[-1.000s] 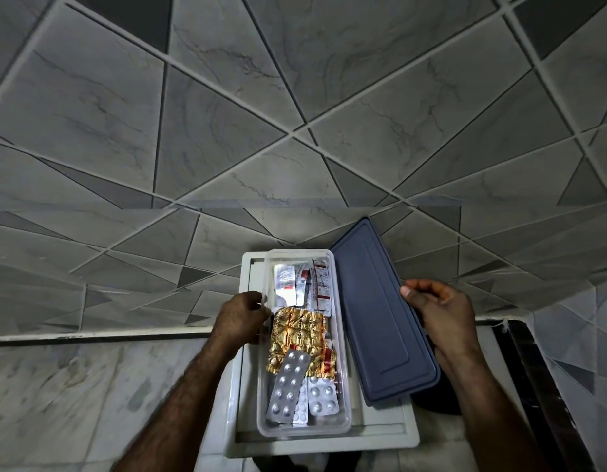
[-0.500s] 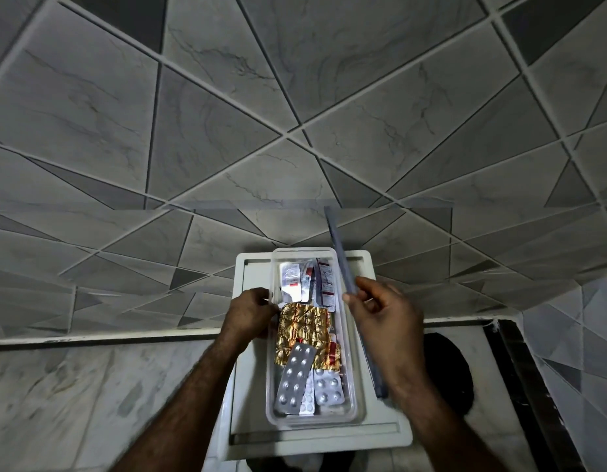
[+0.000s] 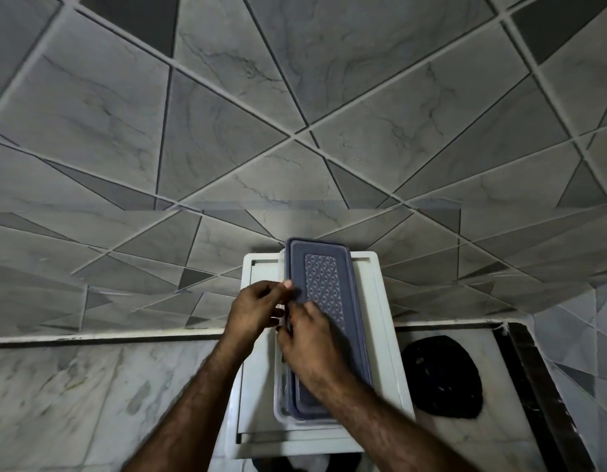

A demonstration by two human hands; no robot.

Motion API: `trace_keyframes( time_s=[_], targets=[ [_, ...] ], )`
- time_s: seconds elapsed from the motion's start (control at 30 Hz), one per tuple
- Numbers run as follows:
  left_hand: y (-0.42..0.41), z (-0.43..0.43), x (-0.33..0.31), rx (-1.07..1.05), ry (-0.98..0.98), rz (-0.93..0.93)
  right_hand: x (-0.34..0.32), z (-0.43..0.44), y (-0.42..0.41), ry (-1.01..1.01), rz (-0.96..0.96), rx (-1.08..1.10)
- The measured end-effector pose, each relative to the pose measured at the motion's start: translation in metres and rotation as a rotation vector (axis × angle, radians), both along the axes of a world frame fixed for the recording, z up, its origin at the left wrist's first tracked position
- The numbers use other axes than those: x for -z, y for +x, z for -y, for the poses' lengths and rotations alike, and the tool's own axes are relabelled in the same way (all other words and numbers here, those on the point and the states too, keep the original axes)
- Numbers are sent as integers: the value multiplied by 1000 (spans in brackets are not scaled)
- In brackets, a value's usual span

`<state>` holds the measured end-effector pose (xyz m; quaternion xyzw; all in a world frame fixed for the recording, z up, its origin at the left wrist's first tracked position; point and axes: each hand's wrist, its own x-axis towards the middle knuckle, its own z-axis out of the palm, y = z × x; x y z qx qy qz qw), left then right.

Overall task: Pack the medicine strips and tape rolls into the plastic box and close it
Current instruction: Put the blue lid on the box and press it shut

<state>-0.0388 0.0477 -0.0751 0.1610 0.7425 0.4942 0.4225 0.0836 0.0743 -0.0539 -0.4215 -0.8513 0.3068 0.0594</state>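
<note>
Finding: the lid (image 3: 329, 294) lay on the plastic box (image 3: 281, 405), low and centre of the frame, on the white tray (image 3: 380, 335). A clear strip of box rim showed along the left and near edges, so I judged the lid skewed and not seated.

Your left hand (image 3: 257, 308) pinched the left rim, thumb on the lid's edge and fingers curled against the box wall. Your right hand (image 3: 312, 342) lay across the lid, its grip curled over that same left edge.

The medicine strips and tape rolls were hidden beneath the lid, so I could not tell how they sat.

Risks:
- With both grips on one side, pressing could have tipped up the right edge.
- A strip standing proud might have caught under the rim.
- The box could have slid on the tray.
</note>
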Motion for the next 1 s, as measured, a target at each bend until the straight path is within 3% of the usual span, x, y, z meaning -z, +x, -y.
trace_keyframes(
  time_s=[0.2, 0.3, 0.43, 0.63, 1.0],
  targets=[
    [-5, -2, 11, -34, -108, -130, 14, -10, 4, -59, -5, 6],
    [-1, -3, 14, -41, -127, -141, 20, -32, 22, -18, -79, 143],
    [4, -3, 18, -31, -167, -220, 35, -63, 51, 51, -32, 330],
    [10, -8, 17, -2, -194, -314, 48, -65, 56, -92, -145, 374],
    [10, 0, 21, -194, -41, 13, 49, -62, 50, -161, -267, 476]
  ],
)
